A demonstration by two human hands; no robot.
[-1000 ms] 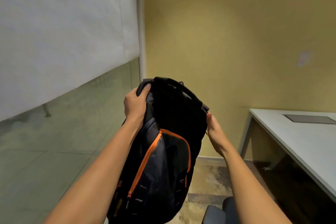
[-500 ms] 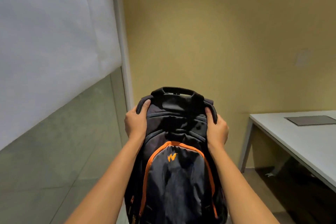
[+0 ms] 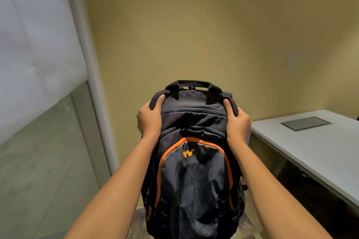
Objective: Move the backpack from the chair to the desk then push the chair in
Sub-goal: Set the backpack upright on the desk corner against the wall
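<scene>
Both bare forearms reaching up from bottom edge. Black backpack (image 3: 194, 161) with orange zipper trim held upright in mid-air, front pocket facing camera. Left hand (image 3: 149, 120) and right hand (image 3: 238, 124) clamp its top corners, thumbs on front. White desk (image 3: 310, 147) off right, not touching. Grey flap (image 3: 306, 123) near desk's far edge. Yellow wall (image 3: 194, 35) behind.

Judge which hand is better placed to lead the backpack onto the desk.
Right, probably. The right hand grips the backpack on the side nearest the desk; the left hand holds the far side.
</scene>
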